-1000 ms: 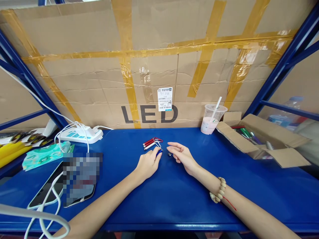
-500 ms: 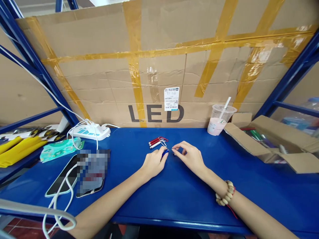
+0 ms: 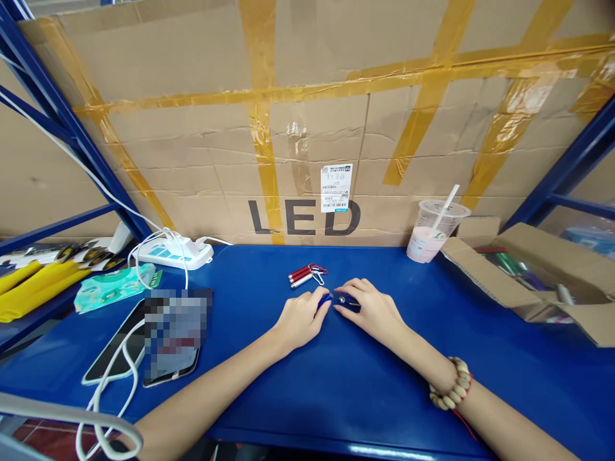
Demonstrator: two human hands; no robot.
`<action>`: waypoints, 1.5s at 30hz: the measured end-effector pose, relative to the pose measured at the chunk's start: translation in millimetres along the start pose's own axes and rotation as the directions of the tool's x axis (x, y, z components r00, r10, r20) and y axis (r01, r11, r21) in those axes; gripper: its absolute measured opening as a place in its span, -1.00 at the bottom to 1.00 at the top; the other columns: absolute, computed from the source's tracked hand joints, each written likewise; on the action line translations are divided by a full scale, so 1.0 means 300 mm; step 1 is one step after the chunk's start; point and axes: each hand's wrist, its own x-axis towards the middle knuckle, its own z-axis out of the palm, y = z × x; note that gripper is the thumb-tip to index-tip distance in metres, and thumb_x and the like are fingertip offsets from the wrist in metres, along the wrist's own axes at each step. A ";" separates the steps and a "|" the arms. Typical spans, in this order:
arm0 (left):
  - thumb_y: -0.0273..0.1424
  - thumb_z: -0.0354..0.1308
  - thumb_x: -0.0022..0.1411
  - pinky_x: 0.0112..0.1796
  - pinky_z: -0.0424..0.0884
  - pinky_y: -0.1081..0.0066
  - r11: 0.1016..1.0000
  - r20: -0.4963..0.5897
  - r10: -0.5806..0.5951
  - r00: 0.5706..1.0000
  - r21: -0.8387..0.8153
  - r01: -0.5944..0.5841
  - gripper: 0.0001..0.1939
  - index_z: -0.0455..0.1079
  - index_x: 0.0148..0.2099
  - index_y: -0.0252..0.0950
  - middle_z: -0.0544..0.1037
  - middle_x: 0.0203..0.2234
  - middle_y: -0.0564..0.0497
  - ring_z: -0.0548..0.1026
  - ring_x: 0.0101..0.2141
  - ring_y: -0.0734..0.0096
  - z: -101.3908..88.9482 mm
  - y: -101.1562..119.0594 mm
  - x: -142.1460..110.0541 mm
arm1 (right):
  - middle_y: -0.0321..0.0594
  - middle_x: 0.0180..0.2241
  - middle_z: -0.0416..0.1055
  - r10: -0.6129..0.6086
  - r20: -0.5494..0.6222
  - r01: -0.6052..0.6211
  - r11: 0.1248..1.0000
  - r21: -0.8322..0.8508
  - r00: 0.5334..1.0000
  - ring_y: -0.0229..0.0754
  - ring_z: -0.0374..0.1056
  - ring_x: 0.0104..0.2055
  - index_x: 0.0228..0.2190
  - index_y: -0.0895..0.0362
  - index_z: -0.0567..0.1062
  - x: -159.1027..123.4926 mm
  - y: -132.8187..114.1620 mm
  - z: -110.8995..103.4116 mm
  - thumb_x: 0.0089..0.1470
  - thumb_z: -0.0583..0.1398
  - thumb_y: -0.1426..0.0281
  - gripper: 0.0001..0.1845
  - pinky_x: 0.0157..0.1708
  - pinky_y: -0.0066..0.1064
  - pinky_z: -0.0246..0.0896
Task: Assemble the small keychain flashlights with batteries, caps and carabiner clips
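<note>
My left hand (image 3: 302, 318) pinches a short blue metal tube (image 3: 325, 299), which looks like the body of a small keychain flashlight; the rest is hidden by the fingers. Facing it across a narrow gap, my right hand (image 3: 373, 312) grips a small silver-ended piece (image 3: 341, 299) between thumb and fingers, with something dark blue showing behind it. The two pieces are apart. Just beyond my left hand, red keychain flashlights (image 3: 300, 274) and a silver flashlight (image 3: 302, 280) lie side by side on the blue table (image 3: 307, 384), with carabiner clips attached.
Two phones (image 3: 113, 342) and a white cable lie at left, near a power strip (image 3: 175, 251) and a green tissue pack (image 3: 113, 287). A cup with a straw (image 3: 427, 237) and an open carton (image 3: 485, 275) stand at right. Taped cardboard (image 3: 216, 173) backs the table.
Both hands have shifted slightly right in view. My right hand has turned a little, showing more of the silver-ended piece. The camera view has shifted slightly too.
</note>
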 end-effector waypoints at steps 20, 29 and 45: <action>-0.26 -0.27 0.32 -0.26 0.37 0.44 1.000 0.058 0.007 0.998 -0.023 -0.005 -0.70 0.17 -0.03 -0.22 0.49 -0.26 0.00 0.47 -0.23 0.37 -0.008 -0.011 0.008 | -0.27 -0.31 0.43 -0.060 0.048 0.064 0.993 -0.095 0.997 -0.18 0.29 -0.25 -0.27 0.06 0.48 0.003 0.022 0.021 0.10 0.12 0.38 -0.84 -0.29 -0.33 0.06; -0.26 -0.27 0.33 -0.27 0.37 0.45 1.000 0.029 0.025 0.999 -0.010 -0.025 -0.71 0.17 -0.03 -0.22 0.50 -0.25 0.01 0.48 -0.22 0.37 0.004 -0.005 0.001 | -0.27 -0.29 0.45 0.010 0.060 -0.012 1.000 0.024 0.998 -0.19 0.31 -0.24 -0.32 0.04 0.49 0.005 0.003 0.028 0.09 0.12 0.35 -0.86 -0.30 -0.36 0.12; -0.27 -0.25 0.33 -0.27 0.38 0.42 1.000 0.022 0.021 1.000 -0.007 -0.021 -0.71 0.16 -0.03 -0.24 0.50 -0.25 -0.01 0.48 -0.22 0.35 -0.002 0.004 -0.012 | -0.25 -0.28 0.42 0.065 0.084 -0.073 0.992 0.101 0.994 -0.19 0.30 -0.21 -0.27 0.08 0.48 0.001 -0.025 0.033 0.01 0.11 0.45 -0.78 -0.25 -0.37 0.19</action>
